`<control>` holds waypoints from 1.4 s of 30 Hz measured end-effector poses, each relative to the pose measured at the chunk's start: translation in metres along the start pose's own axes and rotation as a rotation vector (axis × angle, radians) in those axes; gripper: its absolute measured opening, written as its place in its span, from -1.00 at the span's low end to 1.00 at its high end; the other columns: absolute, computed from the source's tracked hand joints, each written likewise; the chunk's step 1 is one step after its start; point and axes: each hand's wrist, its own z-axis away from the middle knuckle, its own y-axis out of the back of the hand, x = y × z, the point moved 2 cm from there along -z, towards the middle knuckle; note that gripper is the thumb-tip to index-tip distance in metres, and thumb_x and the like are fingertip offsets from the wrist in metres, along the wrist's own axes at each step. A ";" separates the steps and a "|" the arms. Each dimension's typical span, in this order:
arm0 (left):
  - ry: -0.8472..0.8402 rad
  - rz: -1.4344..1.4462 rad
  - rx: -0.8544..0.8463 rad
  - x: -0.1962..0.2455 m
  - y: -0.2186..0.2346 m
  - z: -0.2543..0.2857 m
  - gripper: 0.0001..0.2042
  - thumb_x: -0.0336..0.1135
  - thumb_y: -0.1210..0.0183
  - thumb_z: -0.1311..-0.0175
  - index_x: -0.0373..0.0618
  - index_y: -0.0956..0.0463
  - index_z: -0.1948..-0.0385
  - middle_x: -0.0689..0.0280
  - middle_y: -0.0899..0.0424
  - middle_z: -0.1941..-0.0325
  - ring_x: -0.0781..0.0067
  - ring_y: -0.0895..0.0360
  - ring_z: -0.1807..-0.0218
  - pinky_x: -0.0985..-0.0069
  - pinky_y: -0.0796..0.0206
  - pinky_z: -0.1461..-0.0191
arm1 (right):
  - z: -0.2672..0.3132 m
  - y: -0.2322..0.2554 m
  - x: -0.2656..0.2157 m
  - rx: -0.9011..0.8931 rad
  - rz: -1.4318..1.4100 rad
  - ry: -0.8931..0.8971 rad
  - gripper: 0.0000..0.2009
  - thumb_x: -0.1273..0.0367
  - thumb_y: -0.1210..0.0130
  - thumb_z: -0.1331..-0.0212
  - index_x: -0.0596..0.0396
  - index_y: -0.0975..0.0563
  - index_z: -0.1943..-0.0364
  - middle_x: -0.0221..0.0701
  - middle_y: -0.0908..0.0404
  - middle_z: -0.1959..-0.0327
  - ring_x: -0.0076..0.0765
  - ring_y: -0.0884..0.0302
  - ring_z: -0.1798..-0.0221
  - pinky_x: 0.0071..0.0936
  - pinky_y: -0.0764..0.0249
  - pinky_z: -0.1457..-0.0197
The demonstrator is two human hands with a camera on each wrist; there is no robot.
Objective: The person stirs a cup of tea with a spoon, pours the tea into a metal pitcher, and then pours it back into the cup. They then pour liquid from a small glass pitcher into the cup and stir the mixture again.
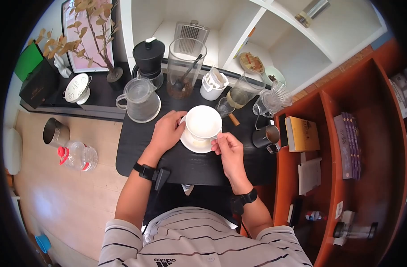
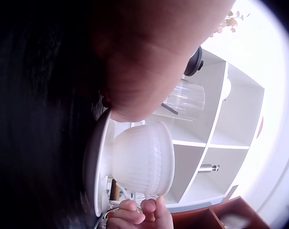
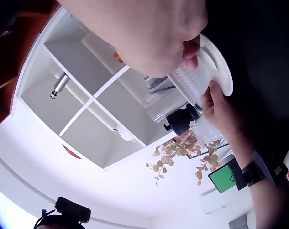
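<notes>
A white ribbed cup (image 1: 203, 121) stands upright on a white saucer (image 1: 198, 146) near the black table's middle. It looks empty inside. My left hand (image 1: 168, 131) is at the cup's left side, thumb and forefinger around a small white part there; its fingertips are partly hidden. My right hand (image 1: 230, 153) pinches the handle on the cup's right. In the left wrist view, right fingers (image 2: 147, 214) hold the handle beside the cup (image 2: 143, 155), over the saucer (image 2: 100, 162). The right wrist view shows the left hand (image 3: 223, 114) by the saucer (image 3: 224, 71).
Behind the cup stand a glass server (image 1: 141, 100), black grinder (image 1: 149, 58), tall glass cylinder (image 1: 181, 71), white dripper cup (image 1: 213, 84) and glass carafe (image 1: 243, 91). To the right are a metal pitcher (image 1: 266, 137) and an orange-brown shelf (image 1: 332, 200). A water bottle (image 1: 81, 156) is at left.
</notes>
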 end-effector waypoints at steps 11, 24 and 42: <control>-0.066 0.008 0.040 -0.004 -0.004 0.000 -0.70 -0.47 -0.28 -0.28 -0.13 -0.72 -0.05 0.21 -0.57 0.38 0.23 -0.56 0.39 0.31 -0.42 0.24 | 0.010 0.002 0.001 -0.019 -0.003 -0.036 -0.70 0.26 -0.04 -0.66 0.20 -0.64 0.20 -0.45 -0.69 0.31 -0.64 -0.54 0.34 -0.62 -0.42 0.24; -0.094 -0.016 0.079 -0.008 -0.010 0.001 -0.70 -0.50 -0.31 -0.26 -0.16 -0.74 -0.03 0.26 -0.53 0.44 0.35 -0.51 0.45 0.39 -0.39 0.28 | 0.013 0.011 0.000 -0.001 -0.187 -0.103 -0.80 0.32 -0.24 -0.50 0.19 -0.72 0.16 -0.58 -0.57 0.44 -0.73 -0.37 0.43 -0.69 -0.21 0.38; -0.104 0.004 0.105 -0.028 -0.017 -0.002 -0.70 -0.48 -0.30 -0.26 -0.21 -0.74 -0.03 0.31 -0.60 0.39 0.49 -0.54 0.42 0.49 -0.44 0.24 | 0.008 0.040 0.000 0.106 -0.118 0.124 -0.85 0.36 -0.23 -0.51 0.12 -0.63 0.23 -0.53 -0.56 0.50 -0.63 -0.44 0.47 -0.56 -0.35 0.38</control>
